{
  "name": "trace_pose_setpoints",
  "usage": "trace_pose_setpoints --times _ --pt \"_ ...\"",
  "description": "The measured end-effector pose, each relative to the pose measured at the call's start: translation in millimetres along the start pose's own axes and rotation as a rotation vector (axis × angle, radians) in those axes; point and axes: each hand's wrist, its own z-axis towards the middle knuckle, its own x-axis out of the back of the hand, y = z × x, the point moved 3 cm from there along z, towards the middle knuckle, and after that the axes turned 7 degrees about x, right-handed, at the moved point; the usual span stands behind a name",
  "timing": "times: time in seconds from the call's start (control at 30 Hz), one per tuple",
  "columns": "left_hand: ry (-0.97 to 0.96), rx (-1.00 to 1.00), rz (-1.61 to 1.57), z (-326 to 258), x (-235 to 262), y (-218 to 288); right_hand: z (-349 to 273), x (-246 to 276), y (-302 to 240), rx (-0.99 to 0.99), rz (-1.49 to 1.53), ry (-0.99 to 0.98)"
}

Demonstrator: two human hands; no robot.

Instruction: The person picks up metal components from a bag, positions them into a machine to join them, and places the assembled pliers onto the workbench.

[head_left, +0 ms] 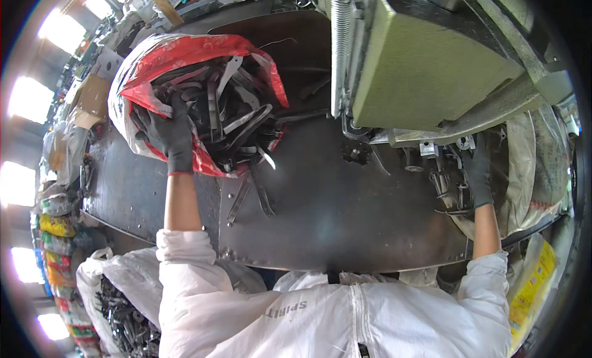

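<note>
My left hand (pixel 169 133), in a dark grey glove, is at the near left rim of a red and white plastic bag (pixel 196 45). Its thumb and fingers close on a fold of that rim. Many flat, curved metal pieces (pixel 237 114) fill the bag, dark and silvery. Over on the right, my right hand (pixel 478 173), gloved the same, reaches beneath the edge of a green machine (pixel 425 68). Beside it lies a bunch of thin metal parts (pixel 453 188). The machine's edge and shadow hide its fingers, so its grip does not show.
Two loose metal strips (pixel 240 201) lie on the dark steel table (pixel 320 216) near the bag. A tall spring (pixel 339 56) stands at the machine's left side. A sack of metal parts (pixel 126 315) is at lower left. Pale sacking (pixel 524 173) hangs at right.
</note>
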Motion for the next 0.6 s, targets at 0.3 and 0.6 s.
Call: trace_pose_setpoints --times 0.3,0.6 --pt "0.251 -0.26 0.611 -2.4 -15.8 -37.9 7.3 8.5 -18.6 0.059 -0.005 0.018" --pt "-0.361 0.489 -0.376 -51.3 106.3 -68.6 -3.1 42.2 4.5 0.049 0.001 -0.048"
